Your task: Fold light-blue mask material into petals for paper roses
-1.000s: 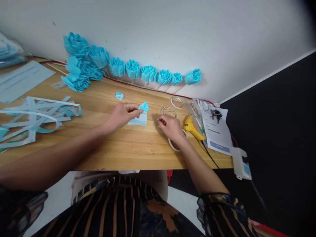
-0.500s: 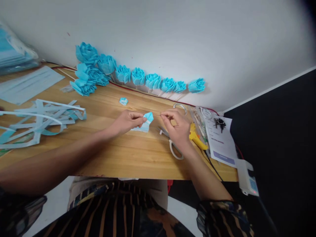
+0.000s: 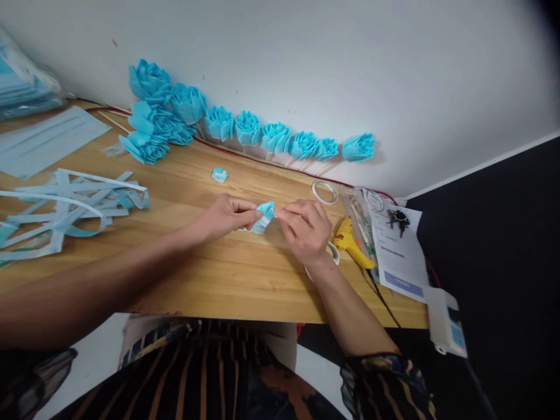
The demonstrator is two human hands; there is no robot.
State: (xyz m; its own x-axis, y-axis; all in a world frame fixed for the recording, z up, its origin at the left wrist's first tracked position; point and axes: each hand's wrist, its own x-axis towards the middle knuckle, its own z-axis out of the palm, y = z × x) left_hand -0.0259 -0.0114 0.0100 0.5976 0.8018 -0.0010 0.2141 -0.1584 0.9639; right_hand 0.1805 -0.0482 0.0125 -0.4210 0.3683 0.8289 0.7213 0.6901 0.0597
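Pinched between the thumb and forefinger of my left hand (image 3: 227, 219) is a folded strip of light blue and white mask fabric (image 3: 266, 213). My right hand (image 3: 306, 230) is closed, its fingertips meeting the right edge of the same strip just above the table; the exact grip is partly hidden. A small folded blue piece (image 3: 219, 175) lies on the wood beyond my left hand. Under my right wrist, scissors (image 3: 333, 254) show only part of their pale handles.
Blue fabric flowers (image 3: 275, 137) on sticks lean along the wall. Cut strips (image 3: 70, 204) and a flat mask sheet (image 3: 52, 140) lie left. To the right are a tape roll (image 3: 324, 192), a yellow glue gun (image 3: 353, 243), a paper sheet (image 3: 400, 262) and keys (image 3: 398, 220).
My right hand has come left and its fingertips now meet the fabric strip. The strip's top has tilted slightly. The view has shifted a little.
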